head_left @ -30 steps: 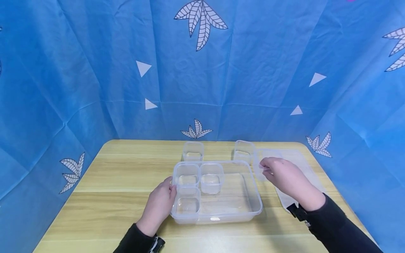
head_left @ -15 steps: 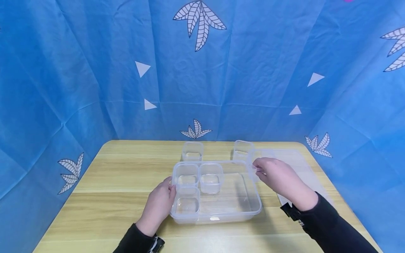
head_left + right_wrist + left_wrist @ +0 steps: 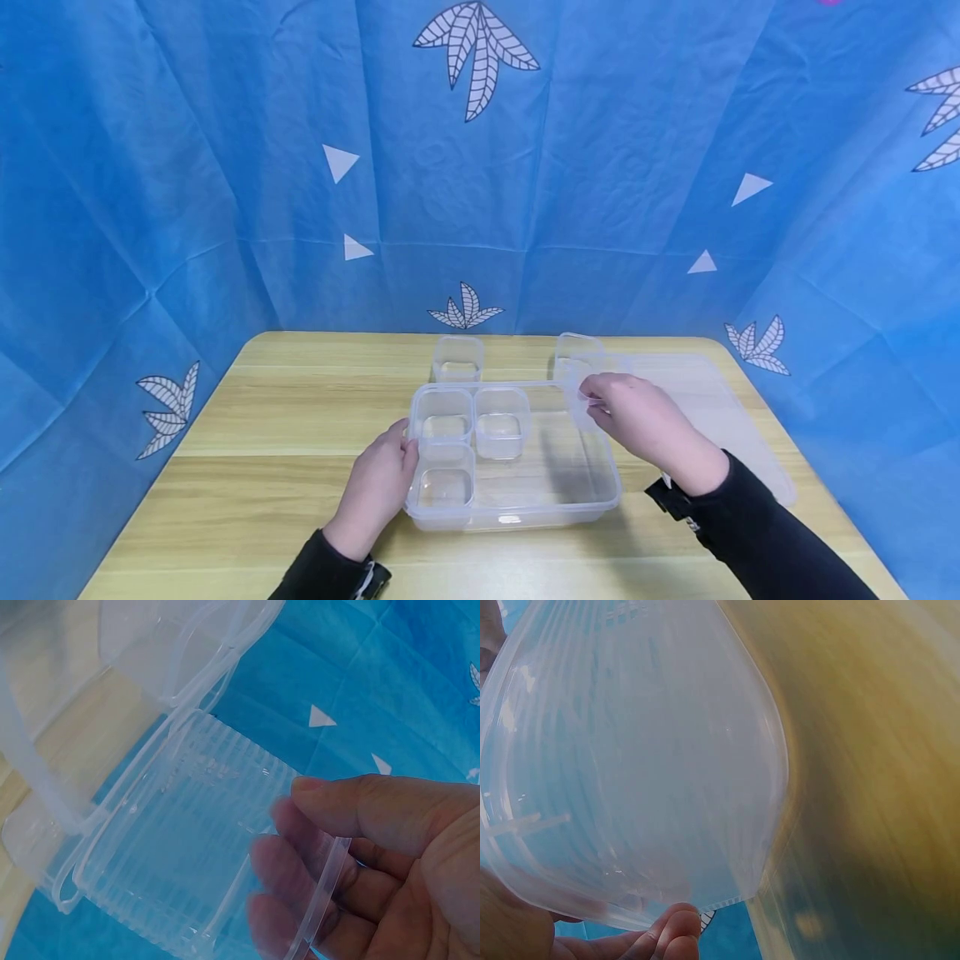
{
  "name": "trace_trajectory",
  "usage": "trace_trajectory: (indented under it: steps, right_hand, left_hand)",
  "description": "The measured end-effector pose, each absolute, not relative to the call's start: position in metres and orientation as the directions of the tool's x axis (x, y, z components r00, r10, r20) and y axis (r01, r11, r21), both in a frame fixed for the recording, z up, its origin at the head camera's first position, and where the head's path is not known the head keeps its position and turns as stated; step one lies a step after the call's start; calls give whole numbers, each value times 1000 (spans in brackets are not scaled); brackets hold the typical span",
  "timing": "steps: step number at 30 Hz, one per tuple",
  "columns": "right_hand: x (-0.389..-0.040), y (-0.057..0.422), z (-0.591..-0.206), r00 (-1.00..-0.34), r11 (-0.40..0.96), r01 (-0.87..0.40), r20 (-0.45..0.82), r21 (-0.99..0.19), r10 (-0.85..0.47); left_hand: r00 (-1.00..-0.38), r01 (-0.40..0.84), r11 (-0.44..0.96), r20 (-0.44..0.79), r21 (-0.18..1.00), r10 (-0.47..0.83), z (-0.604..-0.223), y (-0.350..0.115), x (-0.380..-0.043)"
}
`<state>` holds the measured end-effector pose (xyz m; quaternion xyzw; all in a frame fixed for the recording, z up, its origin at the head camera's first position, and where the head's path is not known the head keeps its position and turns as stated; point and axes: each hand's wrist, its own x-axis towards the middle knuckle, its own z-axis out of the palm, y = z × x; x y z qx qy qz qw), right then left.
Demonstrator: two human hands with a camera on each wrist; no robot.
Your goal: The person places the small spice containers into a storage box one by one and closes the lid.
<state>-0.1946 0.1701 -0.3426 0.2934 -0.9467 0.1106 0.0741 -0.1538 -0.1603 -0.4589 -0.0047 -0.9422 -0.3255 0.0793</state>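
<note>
A large clear plastic food box (image 3: 540, 506) sits on the table. Inside its left part stand small square containers: two along the back (image 3: 442, 412) and one in front (image 3: 444, 479). My left hand (image 3: 377, 483) grips the box's left wall; in the left wrist view its fingertips (image 3: 679, 922) show against the wall. Over the box's right back corner, my right hand (image 3: 641, 414) holds another small clear container (image 3: 187, 817). In the right wrist view its thumb is outside the rim and its fingers reach inside. The hand hides part of that container in the head view.
Behind the box stand two more small containers, one near the middle (image 3: 457, 357) and one to the right (image 3: 576, 348). A flat translucent lid (image 3: 723, 417) lies on the table's right side. Blue cloth (image 3: 615, 167) surrounds the wooden table (image 3: 300, 417).
My right hand has moved left with the small container, from over the lid to the box's right back corner. My left hand has stayed on the box.
</note>
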Motion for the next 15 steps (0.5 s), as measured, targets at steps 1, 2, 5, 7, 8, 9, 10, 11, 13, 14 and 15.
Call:
trace_trajectory:
  steps: [1, 2, 5, 7, 8, 9, 10, 11, 13, 14, 15]
  right_hand:
    - [-195, 169, -343, -817, 803, -572, 203, -167, -540]
    - [-195, 168, -343, -816, 802, -573, 201, -168, -541]
    - [-196, 165, -344, -815, 800, -576, 198, -171, -544]
    - [-196, 163, -344, -813, 798, -578, 200, -169, -546]
    - [-196, 162, -344, -813, 798, -579, 201, -167, -547]
    - [-197, 162, -345, -812, 798, -579, 201, -165, -548]
    - [-197, 161, -345, -812, 798, -580, 200, -163, -549]
    - [-197, 160, -345, -811, 798, -581, 200, -161, -550]
    - [-198, 159, -346, -809, 797, -583, 199, -159, -552]
    - [-198, 158, -347, -808, 795, -585, 199, -160, -554]
    - [-198, 158, -347, -807, 795, -586, 199, -159, -555]
  left_hand:
    - [-987, 60, 788, 153, 613, -43, -459, -160, -154]
    - [-987, 61, 789, 153, 612, -43, -459, -160, -154]
    - [-987, 61, 790, 155, 610, -43, -458, -160, -154]
    - [-987, 61, 789, 154, 611, -44, -458, -160, -154]
    - [-987, 59, 789, 152, 612, -44, -458, -160, -154]
    - [-988, 58, 789, 150, 612, -44, -458, -160, -154]
    - [-988, 57, 789, 149, 612, -44, -458, -160, -154]
    - [-988, 56, 789, 147, 612, -44, -458, -160, -154]
    - [-989, 55, 788, 144, 613, -44, -458, -160, -154]
    - [-989, 54, 788, 144, 613, -44, -458, -160, -154]
    - [-988, 55, 788, 145, 614, -43, -458, -160, -154]
